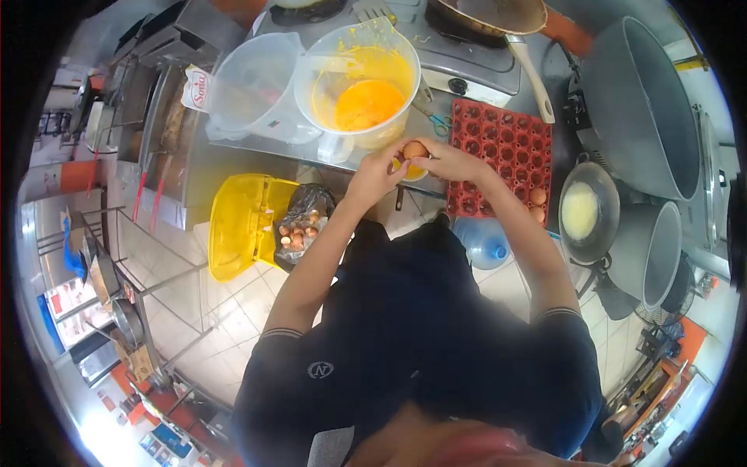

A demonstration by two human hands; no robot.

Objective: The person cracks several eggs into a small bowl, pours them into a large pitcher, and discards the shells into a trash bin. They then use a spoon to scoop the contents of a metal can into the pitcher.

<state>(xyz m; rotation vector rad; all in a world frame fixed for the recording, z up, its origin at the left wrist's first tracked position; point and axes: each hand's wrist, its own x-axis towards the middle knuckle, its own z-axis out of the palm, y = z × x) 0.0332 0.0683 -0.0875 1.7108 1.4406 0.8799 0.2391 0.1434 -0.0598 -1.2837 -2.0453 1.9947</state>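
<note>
Dark shirt [420, 327], held egg [415, 149], metal counter [272, 149], floor [235, 305]

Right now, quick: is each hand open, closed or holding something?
Left hand: closed, holding the brown oval egg.
Right hand: closed, holding the same egg.

Pale square tiles [233, 302] cover the floor, glossy where light catches them. A steel bench [307, 156] runs along the front; thin metal framing [175, 279] stands at left. White glare [113, 432] floods the room's lower-left edge.
</note>
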